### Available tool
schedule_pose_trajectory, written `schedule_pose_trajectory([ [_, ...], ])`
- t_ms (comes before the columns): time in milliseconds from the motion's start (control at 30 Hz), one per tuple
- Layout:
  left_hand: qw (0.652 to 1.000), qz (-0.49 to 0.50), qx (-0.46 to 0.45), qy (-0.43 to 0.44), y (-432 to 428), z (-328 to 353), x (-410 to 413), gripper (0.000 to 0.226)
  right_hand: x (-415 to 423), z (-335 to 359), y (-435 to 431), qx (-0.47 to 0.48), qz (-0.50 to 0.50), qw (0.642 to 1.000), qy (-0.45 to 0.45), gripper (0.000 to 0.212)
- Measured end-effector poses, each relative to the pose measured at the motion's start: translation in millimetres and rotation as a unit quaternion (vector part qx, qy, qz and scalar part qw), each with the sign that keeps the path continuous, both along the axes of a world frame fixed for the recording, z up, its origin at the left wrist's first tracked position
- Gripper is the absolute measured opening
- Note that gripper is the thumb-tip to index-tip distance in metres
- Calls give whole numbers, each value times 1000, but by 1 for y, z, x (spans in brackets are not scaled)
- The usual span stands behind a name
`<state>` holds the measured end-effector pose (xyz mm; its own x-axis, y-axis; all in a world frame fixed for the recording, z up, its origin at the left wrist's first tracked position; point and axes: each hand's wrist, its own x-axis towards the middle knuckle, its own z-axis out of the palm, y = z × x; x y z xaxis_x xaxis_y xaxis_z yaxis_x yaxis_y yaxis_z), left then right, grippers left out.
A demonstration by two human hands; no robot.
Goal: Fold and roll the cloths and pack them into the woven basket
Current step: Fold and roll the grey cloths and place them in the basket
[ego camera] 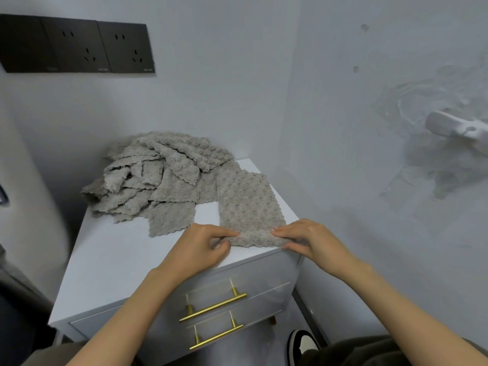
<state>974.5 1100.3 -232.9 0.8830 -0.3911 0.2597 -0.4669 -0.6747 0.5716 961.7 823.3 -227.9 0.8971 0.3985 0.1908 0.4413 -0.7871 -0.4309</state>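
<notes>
Cloth (250,204) lies at the front right corner of the white cabinet (126,260) between grey walls, long axis front to back. The left hand (203,249) and right hand (314,241) pinch its near end with their fingers (227,233).

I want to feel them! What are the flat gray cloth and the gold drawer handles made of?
The cloth looks like soft microfibre or fleece: fuzzy, bumpy surface, wavy edges. The drawer handles look like metal with a brushed gold finish, since they gleam, though coated plastic is possible.
</notes>
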Motion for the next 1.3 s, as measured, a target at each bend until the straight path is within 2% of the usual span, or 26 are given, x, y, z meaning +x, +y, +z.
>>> schedule_pose_trajectory([
  [100,996,35,-70,50,-1,-1,2,22,0,1,0,93,-51,994,39,22],
  [267,969,98,-200,107,-6,2,3,16,3,8,6,184,-85,975,87,10],
  [400,952,148,-227,140,-9,3,7,10,8,7,8,271,-160,937,151,11],
  [500,951,174,-221,130,-13,3,9,9,15,4,15,279,-224,924,136,14],
  [600,960,198,-182,77,-17,4,10,12,22,0,24,259,-264,923,101,17],
  [667,971,204,-125,21,-20,4,10,13,24,-2,28,229,-274,932,68,18],
  [800,983,159,-34,-85,-27,2,6,19,23,-5,29,149,-258,953,-50,13],
  [900,984,69,3,-164,-31,4,3,25,22,-7,34,57,-165,964,-199,17],
  [967,985,32,27,-168,-33,6,1,28,20,-9,40,19,-72,963,-259,26],
  [1033,986,16,43,-160,-33,6,0,28,19,-11,43,-15,-17,958,-285,32],
  [1133,984,8,59,-165,-35,5,-2,22,18,-11,41,-66,6,957,-284,39],
  [1200,983,15,77,-164,-36,5,-3,22,15,-12,41,-105,17,953,-282,38],
  [1300,982,19,89,-163,-36,4,-2,28,11,-9,42,-115,13,957,-268,32],
])
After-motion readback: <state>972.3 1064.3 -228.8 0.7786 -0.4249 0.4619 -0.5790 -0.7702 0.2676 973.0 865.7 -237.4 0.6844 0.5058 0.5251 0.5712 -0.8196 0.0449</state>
